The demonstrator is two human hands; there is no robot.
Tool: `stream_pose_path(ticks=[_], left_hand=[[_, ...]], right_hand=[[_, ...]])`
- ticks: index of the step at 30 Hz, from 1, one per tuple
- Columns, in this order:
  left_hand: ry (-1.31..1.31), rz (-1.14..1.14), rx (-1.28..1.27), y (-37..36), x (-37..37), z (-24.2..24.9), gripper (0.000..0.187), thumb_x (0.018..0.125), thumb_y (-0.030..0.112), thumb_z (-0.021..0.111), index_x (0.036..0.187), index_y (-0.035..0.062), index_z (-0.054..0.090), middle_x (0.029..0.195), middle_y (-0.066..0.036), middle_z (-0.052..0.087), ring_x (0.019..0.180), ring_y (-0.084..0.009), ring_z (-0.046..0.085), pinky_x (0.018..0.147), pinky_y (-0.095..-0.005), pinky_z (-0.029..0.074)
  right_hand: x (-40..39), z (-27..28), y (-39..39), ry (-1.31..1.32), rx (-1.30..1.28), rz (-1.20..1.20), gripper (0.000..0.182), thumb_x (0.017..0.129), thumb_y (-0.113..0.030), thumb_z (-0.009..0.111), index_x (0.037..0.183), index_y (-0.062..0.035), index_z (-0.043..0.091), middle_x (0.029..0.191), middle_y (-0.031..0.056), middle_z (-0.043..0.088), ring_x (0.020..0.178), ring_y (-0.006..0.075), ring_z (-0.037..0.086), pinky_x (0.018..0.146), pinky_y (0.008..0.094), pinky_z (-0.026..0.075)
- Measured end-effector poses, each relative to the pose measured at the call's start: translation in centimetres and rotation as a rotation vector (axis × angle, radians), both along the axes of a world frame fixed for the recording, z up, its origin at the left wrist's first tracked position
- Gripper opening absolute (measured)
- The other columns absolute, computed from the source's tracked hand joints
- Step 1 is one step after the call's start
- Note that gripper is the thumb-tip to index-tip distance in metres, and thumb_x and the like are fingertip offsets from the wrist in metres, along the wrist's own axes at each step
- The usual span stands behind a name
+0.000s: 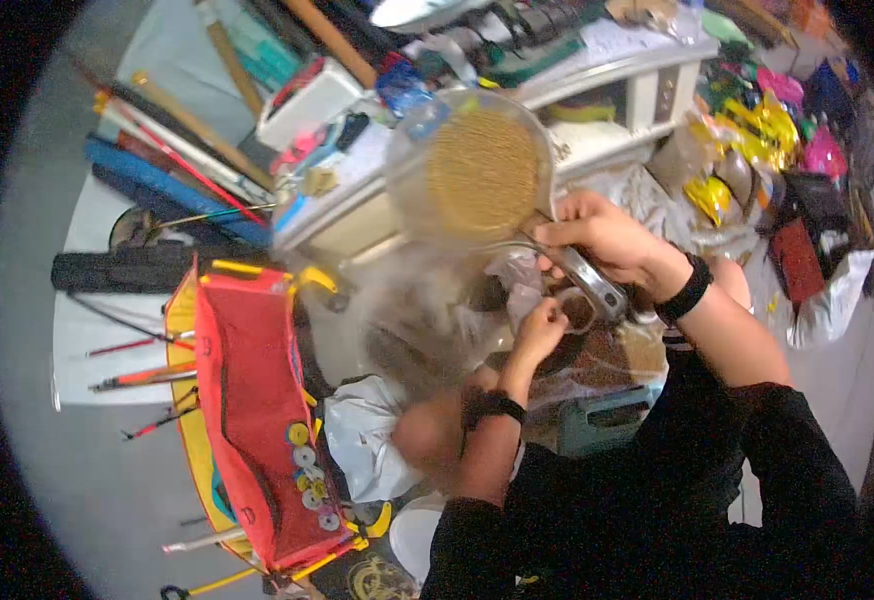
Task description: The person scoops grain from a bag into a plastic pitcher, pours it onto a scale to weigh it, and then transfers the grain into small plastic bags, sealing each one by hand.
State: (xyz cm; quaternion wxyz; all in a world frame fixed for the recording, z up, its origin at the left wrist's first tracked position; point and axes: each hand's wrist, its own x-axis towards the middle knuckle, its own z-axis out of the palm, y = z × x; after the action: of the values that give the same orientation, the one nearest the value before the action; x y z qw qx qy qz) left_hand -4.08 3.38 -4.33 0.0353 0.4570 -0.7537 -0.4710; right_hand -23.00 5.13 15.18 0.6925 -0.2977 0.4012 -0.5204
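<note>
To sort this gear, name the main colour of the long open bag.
The bag is mostly red; head view shows it best.

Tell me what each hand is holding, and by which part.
The right hand holds a round pan by its metal handle, close to the rim. Whether the left hand grips anything cannot be told.

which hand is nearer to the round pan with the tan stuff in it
The right hand, its fingers at the handle close by the rim of the pan; the left hand is lower, farther from it.
</note>
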Motion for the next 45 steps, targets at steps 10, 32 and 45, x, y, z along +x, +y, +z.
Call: stream_pose_path(ticks=[10,32,45], left_hand=[[0.057,0.004,-0.072,-1.5,-2.7,-6.4,0.036,0.08,0.024,0.053,0.111,0.0061,0.055,0.098,-0.022,0.061,0.092,-0.0416,0.057,0.077,-0.0457,0.046],[-0.233,-0.238,-0.321,-2.5,-5.9,-6.9,0.035,0.077,0.031,0.058,0.103,0.0084,0.055,0.097,-0.016,0.061,0.093,-0.0357,0.059,0.081,-0.0453,0.047],[0.362,0.35,0.262,-4.5,-2.8,-22.7,0.019,0.082,0.009,0.049,0.099,0.0041,0.055,0.099,-0.024,0.06,0.094,-0.0415,0.057,0.08,-0.0472,0.044]], right_hand=[[-1.1,-2.9,-0.1,-0.175,0.121,-0.008,0.019,0.091,-0.017,0.053,0.096,0.0007,0.055,0.074,0.0077,0.061,0.059,0.0153,0.063,0.048,0.0245,0.052],[-2.3,-3.0,-0.6,0.07,0.068,-0.089,0.024,0.094,-0.019,0.05,0.102,0.0037,0.05,0.074,0.0047,0.059,0.054,0.0086,0.058,0.045,0.0192,0.046],[-3.0,-2.5,-0.1,0.04,0.073,-0.136,0.024,0.094,-0.021,0.05,0.099,0.0027,0.051,0.066,0.0055,0.059,0.05,0.0086,0.057,0.044,0.0189,0.045]])
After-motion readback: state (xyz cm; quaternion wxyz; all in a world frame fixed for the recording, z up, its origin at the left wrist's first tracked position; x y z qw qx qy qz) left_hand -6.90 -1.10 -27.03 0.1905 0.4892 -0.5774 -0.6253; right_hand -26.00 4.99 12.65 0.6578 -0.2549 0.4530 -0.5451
